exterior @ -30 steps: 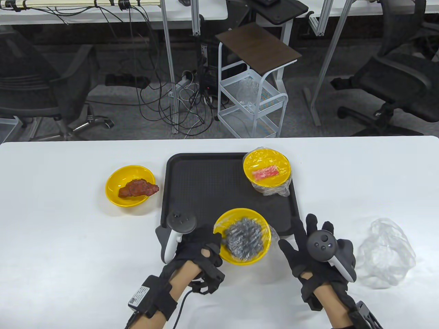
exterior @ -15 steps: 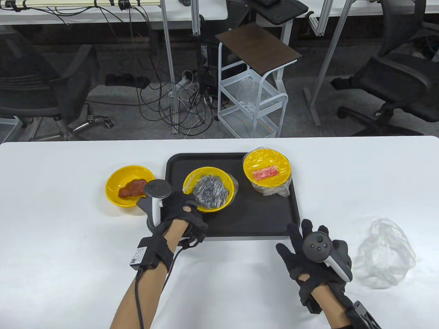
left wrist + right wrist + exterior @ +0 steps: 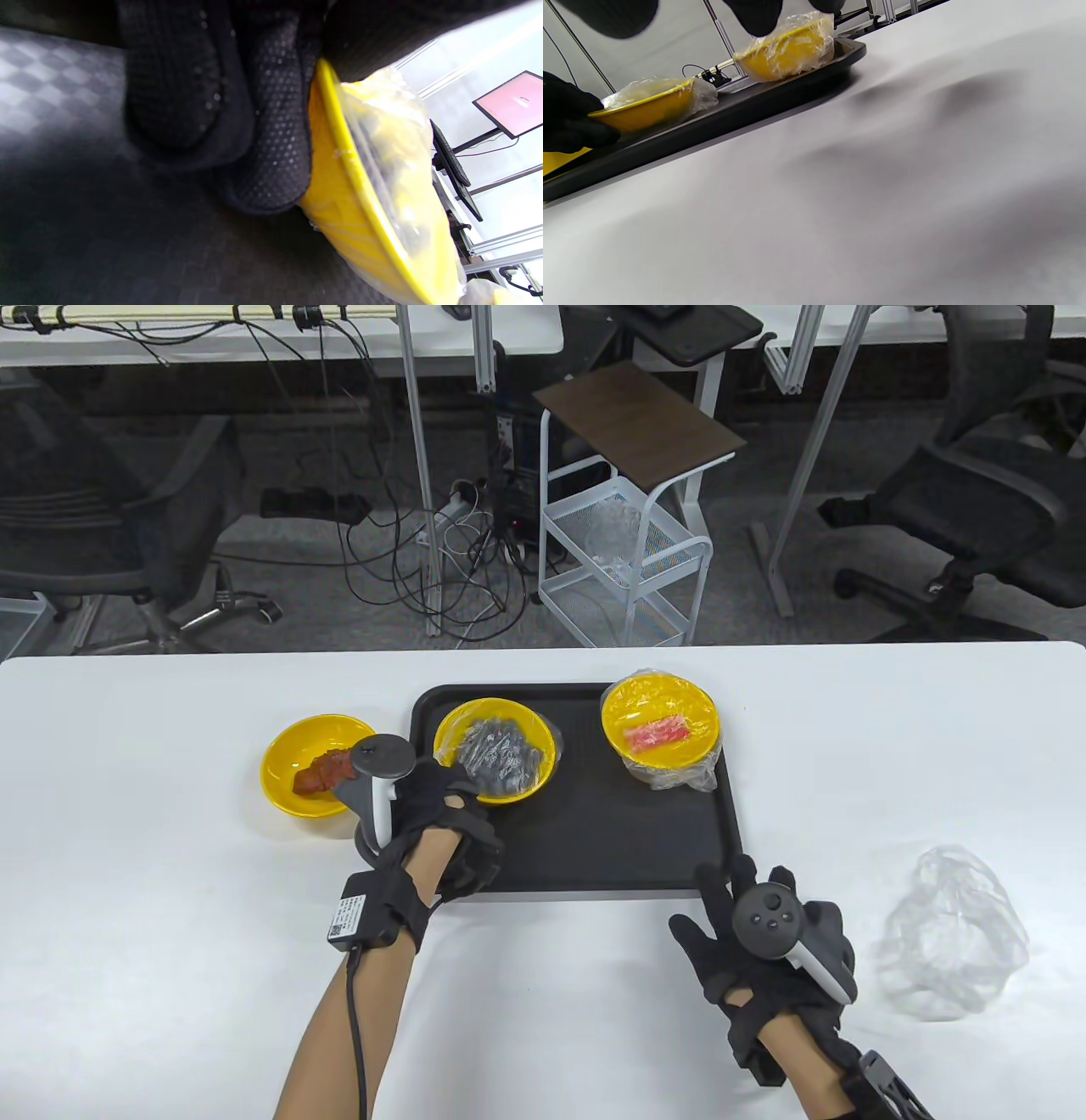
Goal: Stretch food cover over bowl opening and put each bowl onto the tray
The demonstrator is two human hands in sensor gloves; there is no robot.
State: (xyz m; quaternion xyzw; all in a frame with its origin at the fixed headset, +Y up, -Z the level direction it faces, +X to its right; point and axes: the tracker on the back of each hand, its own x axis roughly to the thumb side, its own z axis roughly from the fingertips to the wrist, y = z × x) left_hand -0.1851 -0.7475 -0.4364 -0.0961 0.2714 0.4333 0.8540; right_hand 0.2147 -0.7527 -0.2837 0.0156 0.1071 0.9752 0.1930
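Note:
My left hand [image 3: 450,793] grips the near rim of a yellow bowl [image 3: 496,748] holding a steel scourer under a stretched clear cover, at the back left of the black tray [image 3: 594,831]. In the left wrist view my fingers [image 3: 271,127] curl under that bowl [image 3: 343,216]; I cannot tell whether it touches the tray. A second covered bowl [image 3: 660,721] with a red piece stands at the tray's back right. An uncovered yellow bowl [image 3: 305,768] with brown food sits left of the tray. My right hand [image 3: 730,899] lies open on the table by the tray's front right corner.
A crumpled clear food cover [image 3: 950,933] lies on the white table [image 3: 170,942] at the right. In the right wrist view both covered bowls [image 3: 785,46] [image 3: 649,108] show on the tray [image 3: 721,116]. Beyond the far edge stand a white wire cart [image 3: 628,551] and office chairs.
My left hand carried the scourer bowl from the tray's front edge to its back left. My right hand drifted slightly back and left, staying open.

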